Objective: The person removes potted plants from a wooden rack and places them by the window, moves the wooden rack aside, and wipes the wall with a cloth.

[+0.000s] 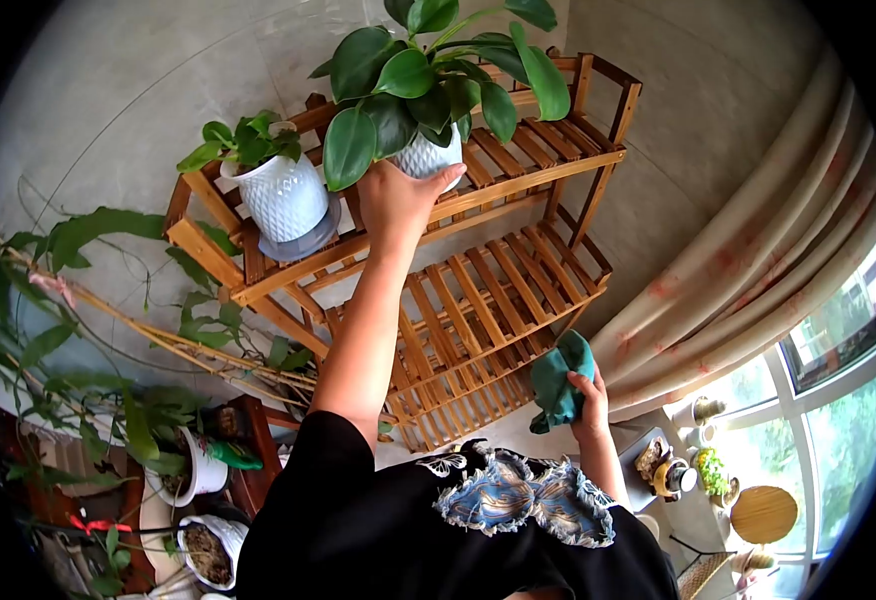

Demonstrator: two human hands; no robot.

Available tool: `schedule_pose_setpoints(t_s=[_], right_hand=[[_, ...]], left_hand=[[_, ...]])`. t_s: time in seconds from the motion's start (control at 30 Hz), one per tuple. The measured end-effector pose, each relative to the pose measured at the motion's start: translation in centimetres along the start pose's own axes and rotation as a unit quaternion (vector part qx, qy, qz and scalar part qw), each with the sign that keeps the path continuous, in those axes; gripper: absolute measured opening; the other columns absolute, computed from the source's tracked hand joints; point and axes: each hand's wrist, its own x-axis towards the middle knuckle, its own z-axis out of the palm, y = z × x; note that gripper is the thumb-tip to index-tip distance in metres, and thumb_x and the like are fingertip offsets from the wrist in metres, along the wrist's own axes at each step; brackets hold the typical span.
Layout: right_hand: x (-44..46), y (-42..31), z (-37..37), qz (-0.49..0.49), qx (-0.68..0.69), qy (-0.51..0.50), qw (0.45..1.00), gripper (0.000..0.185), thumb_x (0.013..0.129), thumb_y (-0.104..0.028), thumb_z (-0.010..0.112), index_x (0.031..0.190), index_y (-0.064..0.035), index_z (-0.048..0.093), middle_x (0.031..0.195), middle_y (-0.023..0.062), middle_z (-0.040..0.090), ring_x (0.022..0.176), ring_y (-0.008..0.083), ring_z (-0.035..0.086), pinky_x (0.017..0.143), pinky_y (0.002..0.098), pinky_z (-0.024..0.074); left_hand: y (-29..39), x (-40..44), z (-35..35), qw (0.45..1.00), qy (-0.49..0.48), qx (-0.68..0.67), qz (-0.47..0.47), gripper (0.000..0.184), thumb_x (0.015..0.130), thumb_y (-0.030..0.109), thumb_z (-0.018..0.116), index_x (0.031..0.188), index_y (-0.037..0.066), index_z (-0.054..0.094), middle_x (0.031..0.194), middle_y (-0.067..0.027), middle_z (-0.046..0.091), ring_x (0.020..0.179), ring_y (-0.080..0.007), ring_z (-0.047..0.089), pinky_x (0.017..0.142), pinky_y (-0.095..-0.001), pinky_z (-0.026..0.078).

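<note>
My left hand [403,195] is wrapped around a white textured flowerpot [428,158] on the top tier of a wooden plant stand [543,150]. Broad green leaves [405,75] rise from that pot and hide much of its rim; some of my fingers are out of sight behind it. My right hand [590,402] grips a crumpled dark green cloth [561,382], held low to the right of the stand. Left of my left hand, a second white pot [280,200] with a small leafy plant stands in a clear saucer [303,238] on the same tier.
A long curtain [728,270] hangs to the right, near a window [848,400] whose sill bears small pots and a round wooden disc [763,515]. At lower left are trailing plants [108,225] and white pots [208,552]. Slatted lower tiers [478,300] extend beneath the top one.
</note>
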Motion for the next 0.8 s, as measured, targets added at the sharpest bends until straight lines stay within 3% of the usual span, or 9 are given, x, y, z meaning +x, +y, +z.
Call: schedule_pose_setpoints(t_s=[0.1,0.33,0.4,0.43,0.47,0.57,0.67,0.7,0.8], right_hand=[[-0.8,-0.8,-0.6,-0.009,0.017,0.041,0.999,0.059,0.088,-0.009,0.061,0.145,-0.0033,0.047,0.130,0.0114,0.061,0.119,0.0244,0.059,0.104,0.0367,0.0463],[-1.6,-2.7,-1.8,-0.058,0.010,0.030,0.998,0.058,0.093,-0.020,0.060,0.146,-0.0043,0.045,0.131,0.0145,0.061,0.116,0.0287,0.063,0.096,0.0431,0.0545],[-2.1,-3.3,-2.1,-0.041,0.045,0.032,0.998,0.058,0.095,-0.029,0.062,0.146,-0.0052,0.046,0.132,0.0143,0.061,0.114,0.0293,0.064,0.095,0.0441,0.0552],[-1.9,-3.1,-2.5,-0.044,0.052,0.036,0.997,0.058,0.098,-0.040,0.059,0.144,-0.0063,0.049,0.129,0.0144,0.063,0.112,0.0301,0.065,0.094,0.0452,0.0557],[-1.8,-3.4,-2.6,-0.046,0.052,0.036,0.997,0.058,0.098,-0.040,0.059,0.144,-0.0063,0.049,0.129,0.0144,0.063,0.112,0.0301,0.065,0.094,0.0452,0.0557],[-1.8,-4.3,-2.8,-0.008,0.135,0.025,0.991,0.061,0.101,-0.053,0.050,0.133,-0.0012,0.057,0.121,0.0161,0.067,0.107,0.0300,0.067,0.097,0.0429,0.0536],[-1.7,-5.0,-3.0,0.006,0.138,0.047,0.989,0.059,0.101,-0.055,0.049,0.117,0.0000,0.064,0.108,0.0168,0.071,0.098,0.0288,0.069,0.093,0.0396,0.0551],[-1.2,-5.2,-3.3,0.022,0.125,0.055,0.990,0.064,0.097,-0.060,0.052,0.110,0.0013,0.066,0.104,0.0192,0.072,0.099,0.0332,0.069,0.090,0.0447,0.0571],[-0.5,-5.7,-3.6,0.024,0.149,0.078,0.985,0.042,0.097,-0.041,0.058,0.090,0.0001,0.064,0.080,0.0137,0.067,0.078,0.0283,0.066,0.074,0.0392,0.0563]], left_hand=[[0.4,0.7,0.2,0.997,0.014,-0.075,-0.004,0.082,0.061,0.050,0.093,0.119,0.000,0.063,0.112,-0.0191,0.069,0.103,-0.0365,0.067,0.087,-0.0426,0.053],[1.1,1.3,1.2,0.994,0.018,-0.096,-0.047,0.072,0.064,0.042,0.093,0.117,0.002,0.065,0.110,-0.0171,0.071,0.101,-0.0359,0.068,0.087,-0.0430,0.053],[1.6,1.2,0.9,0.986,-0.017,-0.131,-0.097,0.076,0.068,0.036,0.091,0.124,-0.004,0.060,0.123,-0.0234,0.066,0.114,-0.0378,0.062,0.099,-0.0420,0.046],[2.1,1.2,0.7,0.987,-0.005,-0.124,-0.102,0.072,0.068,0.034,0.090,0.122,-0.004,0.061,0.123,-0.0234,0.066,0.112,-0.0373,0.062,0.098,-0.0414,0.046],[2.3,1.3,0.7,0.987,-0.005,-0.127,-0.100,0.072,0.068,0.034,0.090,0.122,-0.004,0.061,0.123,-0.0234,0.066,0.112,-0.0373,0.062,0.098,-0.0414,0.046],[2.1,1.3,0.5,0.983,-0.016,-0.153,-0.096,0.072,0.066,0.033,0.090,0.122,-0.003,0.062,0.120,-0.0222,0.068,0.111,-0.0357,0.064,0.097,-0.0404,0.047],[1.6,1.4,0.7,0.984,-0.024,-0.147,-0.098,0.073,0.065,0.034,0.091,0.121,-0.003,0.062,0.118,-0.0210,0.069,0.111,-0.0354,0.064,0.097,-0.0406,0.047],[1.4,1.4,0.8,0.986,0.006,-0.155,-0.061,0.070,0.065,0.032,0.091,0.120,-0.003,0.063,0.116,-0.0191,0.070,0.109,-0.0321,0.065,0.096,-0.0387,0.048],[1.4,1.1,0.7,0.980,-0.015,-0.198,-0.032,0.067,0.066,0.030,0.092,0.118,-0.003,0.064,0.116,-0.0173,0.070,0.107,-0.0281,0.065,0.094,-0.0361,0.048]])
